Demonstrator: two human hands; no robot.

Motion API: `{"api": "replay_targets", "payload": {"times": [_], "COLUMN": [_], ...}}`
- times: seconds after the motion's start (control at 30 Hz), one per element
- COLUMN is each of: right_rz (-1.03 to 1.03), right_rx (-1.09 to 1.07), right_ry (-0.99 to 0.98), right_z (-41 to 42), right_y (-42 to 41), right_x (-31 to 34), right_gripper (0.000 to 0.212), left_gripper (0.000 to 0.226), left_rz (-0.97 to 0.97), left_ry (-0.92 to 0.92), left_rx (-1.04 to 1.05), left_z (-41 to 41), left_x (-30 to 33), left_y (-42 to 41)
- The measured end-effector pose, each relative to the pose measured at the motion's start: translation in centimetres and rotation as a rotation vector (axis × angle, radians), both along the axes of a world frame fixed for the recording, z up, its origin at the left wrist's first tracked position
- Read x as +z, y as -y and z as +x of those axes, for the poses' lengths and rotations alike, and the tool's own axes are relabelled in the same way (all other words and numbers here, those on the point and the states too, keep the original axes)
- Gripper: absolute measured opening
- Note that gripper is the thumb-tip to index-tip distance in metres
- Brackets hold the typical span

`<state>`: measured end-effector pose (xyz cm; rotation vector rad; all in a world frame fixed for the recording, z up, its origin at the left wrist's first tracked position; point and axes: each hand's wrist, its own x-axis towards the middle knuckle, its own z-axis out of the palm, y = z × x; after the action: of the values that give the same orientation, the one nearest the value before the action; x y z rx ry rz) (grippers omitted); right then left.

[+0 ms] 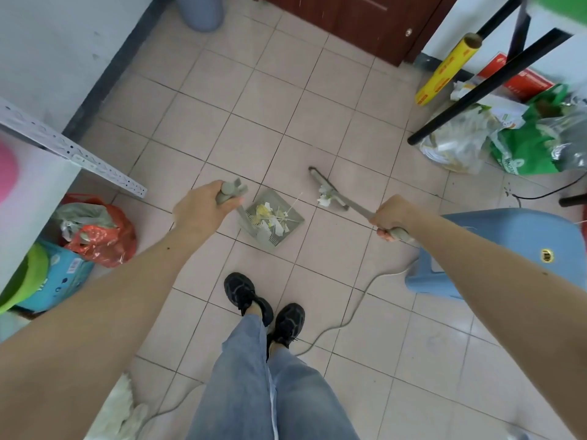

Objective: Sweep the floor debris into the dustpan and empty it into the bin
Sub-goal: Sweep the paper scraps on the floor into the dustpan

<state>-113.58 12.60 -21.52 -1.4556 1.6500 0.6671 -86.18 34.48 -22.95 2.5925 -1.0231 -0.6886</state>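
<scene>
Left hand (203, 208) grips the upright handle of the grey plastic dustpan (273, 219), which holds paper scraps on the tiled floor (254, 100). Right hand (394, 214) grips the grey broom (330, 192), scraps clinging beside the pan.

Grey dustpan (272, 221) on tiled floor, holding white and yellow paper scraps (270, 217). Grey broom (330, 192) head just right of it, white scrap (324, 198) stuck on. Grey-blue bin (198, 11) far back by wall.
</scene>
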Motion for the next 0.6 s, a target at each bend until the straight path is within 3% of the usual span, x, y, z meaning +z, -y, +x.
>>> {"api": "replay_targets", "payload": {"times": [0.27,0.6], "right_rz": [0.228,0.200], "right_rx": [0.030,0.173], "right_ry": [0.169,0.214], "right_z": [2.7,3.1], "right_y": [-1.0,-1.3], "right_x": [4.0,8.0], "right_gripper": [0.039,0.037], "left_gripper": [0.041,0.036], "left_rz": [-0.014,-0.062], "left_ry": [-0.008,-0.022], "left_rx": [-0.009,0.212], "left_z": [-2.5,-1.5], "left_x": [-0.1,0.7], "left_y": [1.7,-0.3]}}
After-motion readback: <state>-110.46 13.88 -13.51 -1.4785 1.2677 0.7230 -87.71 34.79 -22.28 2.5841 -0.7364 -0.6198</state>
